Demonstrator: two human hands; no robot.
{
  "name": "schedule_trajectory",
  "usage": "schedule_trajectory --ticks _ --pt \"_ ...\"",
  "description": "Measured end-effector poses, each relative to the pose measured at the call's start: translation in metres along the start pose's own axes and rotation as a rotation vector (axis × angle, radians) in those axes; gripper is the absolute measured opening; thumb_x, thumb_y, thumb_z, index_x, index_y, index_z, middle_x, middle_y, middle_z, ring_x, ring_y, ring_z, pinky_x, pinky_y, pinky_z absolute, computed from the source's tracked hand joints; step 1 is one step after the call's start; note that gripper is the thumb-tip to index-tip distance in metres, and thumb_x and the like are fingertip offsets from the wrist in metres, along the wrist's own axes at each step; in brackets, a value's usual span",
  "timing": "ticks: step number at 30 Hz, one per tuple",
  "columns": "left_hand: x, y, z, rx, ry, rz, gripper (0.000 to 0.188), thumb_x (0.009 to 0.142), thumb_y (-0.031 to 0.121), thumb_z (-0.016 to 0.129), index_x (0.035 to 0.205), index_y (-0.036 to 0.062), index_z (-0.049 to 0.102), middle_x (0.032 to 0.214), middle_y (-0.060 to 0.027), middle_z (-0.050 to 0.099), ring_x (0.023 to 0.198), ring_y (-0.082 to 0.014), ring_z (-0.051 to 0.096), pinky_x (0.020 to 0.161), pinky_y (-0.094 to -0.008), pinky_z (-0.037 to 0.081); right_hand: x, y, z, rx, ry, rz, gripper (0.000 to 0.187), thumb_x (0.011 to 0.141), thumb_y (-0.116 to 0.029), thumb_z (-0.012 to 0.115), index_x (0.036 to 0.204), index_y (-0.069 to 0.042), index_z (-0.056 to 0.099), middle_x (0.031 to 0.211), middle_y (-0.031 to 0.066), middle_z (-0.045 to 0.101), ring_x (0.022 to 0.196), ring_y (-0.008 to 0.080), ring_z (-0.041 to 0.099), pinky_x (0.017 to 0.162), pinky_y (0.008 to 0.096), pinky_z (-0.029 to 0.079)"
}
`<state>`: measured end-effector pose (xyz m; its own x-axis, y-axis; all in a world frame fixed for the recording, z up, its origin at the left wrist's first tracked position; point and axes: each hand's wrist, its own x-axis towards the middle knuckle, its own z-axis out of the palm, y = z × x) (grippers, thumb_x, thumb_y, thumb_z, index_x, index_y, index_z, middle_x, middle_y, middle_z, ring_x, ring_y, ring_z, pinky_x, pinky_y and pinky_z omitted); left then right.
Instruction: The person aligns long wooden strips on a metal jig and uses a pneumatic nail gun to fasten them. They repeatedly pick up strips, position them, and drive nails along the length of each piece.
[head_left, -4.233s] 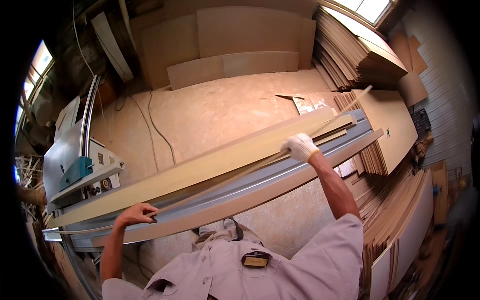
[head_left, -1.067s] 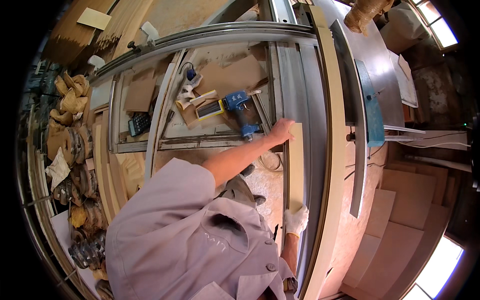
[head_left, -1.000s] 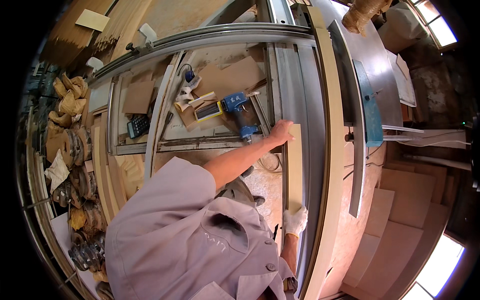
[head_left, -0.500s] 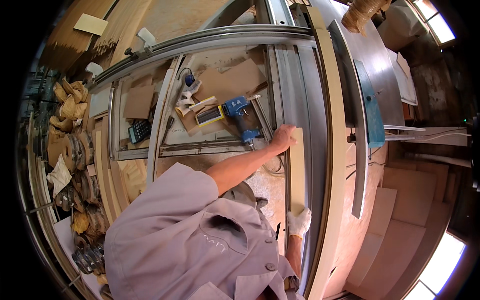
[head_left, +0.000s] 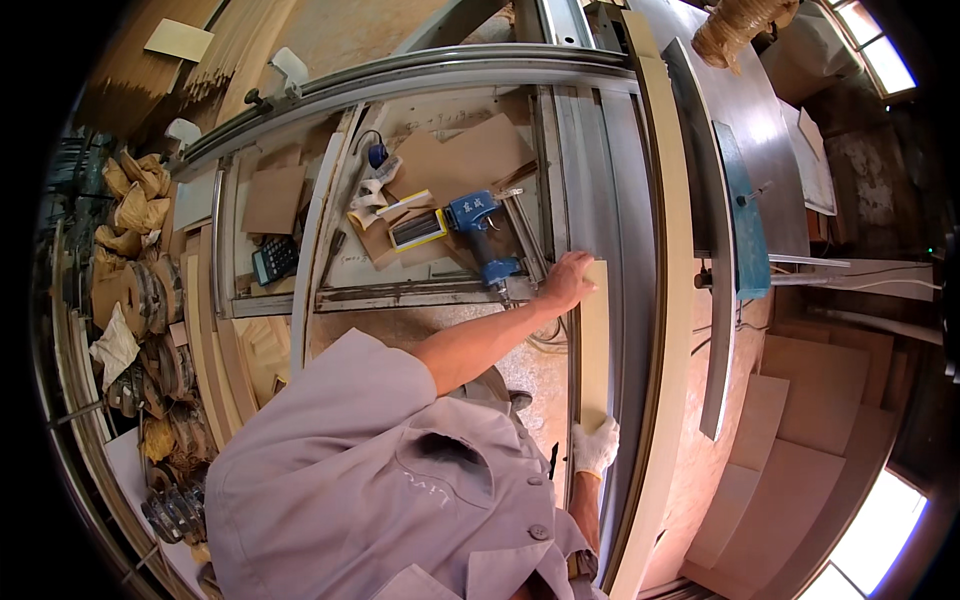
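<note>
Grip grasping pale board (head_left: 594,345) | our left hand (head_left: 568,281) 12 o'clock, right hand (head_left: 597,446) 6 o'clock | we best press evenly

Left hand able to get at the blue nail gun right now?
Probably yes: the blue nail gun lies uncovered near the left hand, and nothing appears to block the way. But that hand touches the end of the pale board, so it would likely have to leave it first.

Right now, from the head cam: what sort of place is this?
Most likely a woodworking shop: brown sheet panels at right, a narrow pale board beside the grey metal rail, and a blue handheld tool.
</note>
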<state>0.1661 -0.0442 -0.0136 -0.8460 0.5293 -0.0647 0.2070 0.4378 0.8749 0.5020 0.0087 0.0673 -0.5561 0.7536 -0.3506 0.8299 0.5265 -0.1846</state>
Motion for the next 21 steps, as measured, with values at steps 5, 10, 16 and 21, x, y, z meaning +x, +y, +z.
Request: schedule_trajectory --ticks 5,10,16,21 --pt "0.003 -0.009 0.003 -0.001 0.051 0.034 0.060 0.078 0.020 0.085 0.129 -0.0036 0.064 0.135 -0.0208 0.062 0.129 -0.0384 0.054 0.108 -0.0467 0.044 0.002 0.000 0.000 0.005 -0.013 -0.014 0.062 0.069 -0.038 0.082 0.116 -0.002 0.063 0.115 0.0224 0.066 0.105 0.0431 0.066 0.089 0.0533 0.055" --pt "0.008 -0.022 0.010 -0.036 0.077 0.049 0.058 0.077 0.023 0.087 0.125 -0.0023 0.065 0.126 -0.0211 0.065 0.123 -0.0393 0.057 0.106 -0.0461 0.046 0.001 -0.003 0.004 -0.019 -0.029 0.018 0.063 0.069 -0.041 0.083 0.116 -0.003 0.063 0.114 0.0219 0.066 0.105 0.0426 0.067 0.088 0.0537 0.056" --pt "0.015 -0.036 0.010 -0.063 0.109 0.069 0.057 0.078 0.024 0.086 0.126 -0.0001 0.067 0.124 -0.0211 0.067 0.120 -0.0391 0.059 0.103 -0.0461 0.047 0.009 -0.010 0.006 -0.055 0.012 0.015 0.063 0.066 -0.036 0.083 0.115 -0.003 0.062 0.113 0.0217 0.066 0.104 0.0422 0.067 0.088 0.0533 0.056" --pt "0.016 -0.020 0.002 -0.033 0.075 0.070 0.051 0.076 0.019 0.086 0.121 0.0018 0.070 0.119 -0.0180 0.070 0.117 -0.0374 0.060 0.104 -0.0464 0.047 0.004 -0.012 0.003 -0.034 0.024 0.002 0.059 0.066 -0.033 0.080 0.113 -0.002 0.064 0.113 0.0223 0.067 0.105 0.0432 0.067 0.090 0.0507 0.056"
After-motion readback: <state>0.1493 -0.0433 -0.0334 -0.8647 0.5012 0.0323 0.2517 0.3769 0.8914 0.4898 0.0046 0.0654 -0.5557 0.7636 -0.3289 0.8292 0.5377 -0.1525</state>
